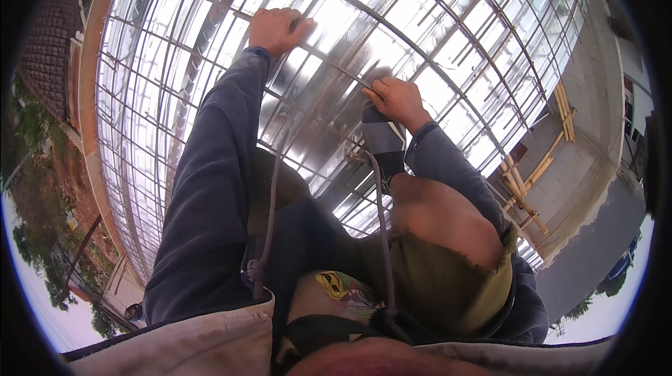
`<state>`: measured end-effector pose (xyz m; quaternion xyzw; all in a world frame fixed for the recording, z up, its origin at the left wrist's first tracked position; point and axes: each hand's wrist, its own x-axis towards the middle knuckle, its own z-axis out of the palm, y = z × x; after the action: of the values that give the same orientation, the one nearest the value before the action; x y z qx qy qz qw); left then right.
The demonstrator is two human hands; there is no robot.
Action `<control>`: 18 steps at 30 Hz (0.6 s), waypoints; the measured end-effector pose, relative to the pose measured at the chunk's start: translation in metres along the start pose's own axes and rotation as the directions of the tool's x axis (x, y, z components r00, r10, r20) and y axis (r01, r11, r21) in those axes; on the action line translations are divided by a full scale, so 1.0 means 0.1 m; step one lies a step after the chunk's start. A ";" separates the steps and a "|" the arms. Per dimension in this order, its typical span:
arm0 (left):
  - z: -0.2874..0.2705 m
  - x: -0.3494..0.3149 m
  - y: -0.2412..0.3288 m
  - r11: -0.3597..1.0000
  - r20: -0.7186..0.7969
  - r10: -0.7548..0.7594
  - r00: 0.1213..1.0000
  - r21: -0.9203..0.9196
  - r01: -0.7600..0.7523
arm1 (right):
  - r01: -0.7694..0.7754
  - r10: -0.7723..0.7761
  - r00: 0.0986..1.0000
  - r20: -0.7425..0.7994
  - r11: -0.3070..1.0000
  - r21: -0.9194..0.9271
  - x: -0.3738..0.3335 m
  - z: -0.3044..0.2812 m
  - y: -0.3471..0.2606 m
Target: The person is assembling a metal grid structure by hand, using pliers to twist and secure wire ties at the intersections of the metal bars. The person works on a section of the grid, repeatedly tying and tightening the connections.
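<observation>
A grid of thin steel reinforcing bars lies over shiny corrugated metal decking (336, 30). My left hand (278, 31) is closed over a thin steel bar (325, 58) of this grid, its thumb toward the right. Lower and to the right, my right hand (400, 102) curls its fingers on what looks like the same bar, just above the toe of my dark shoe (383, 135). The fingertips of both hands are partly hidden. One thicker bar (378, 16), hooked at its upper end, curves across the grid beyond my hands.
I crouch on the mesh, my bare knee (448, 218) bent between my arms. Along the left runs a wooden edge board (89, 96), with earth and plants below. Bamboo poles (535, 173) stand by a grey block wall (584, 145) at the right. Two hood cords (273, 215) dangle in front.
</observation>
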<state>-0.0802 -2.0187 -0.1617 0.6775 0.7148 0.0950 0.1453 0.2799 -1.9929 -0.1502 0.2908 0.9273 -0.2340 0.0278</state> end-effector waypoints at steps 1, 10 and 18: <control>0.02 -0.05 -0.07 0.998 -0.003 0.055 0.998 0.003 -0.055 | -0.007 0.007 1.000 0.007 1.000 0.005 -0.01 0.02 0.01; 0.33 -0.09 -0.34 0.969 0.081 -0.028 0.996 0.246 0.008 | -0.292 0.278 0.942 -0.186 0.955 -0.051 -1.49 -0.39 0.40; 0.39 -0.08 -0.38 0.978 0.100 -0.034 0.994 0.210 0.012 | -0.895 0.902 0.383 -0.198 0.416 0.163 -3.02 -0.72 0.29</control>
<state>-0.1021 -2.0316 -0.2107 0.6848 0.7200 -0.0175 0.1110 0.5527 -2.0983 -0.0418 0.7732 0.6142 -0.1558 0.0262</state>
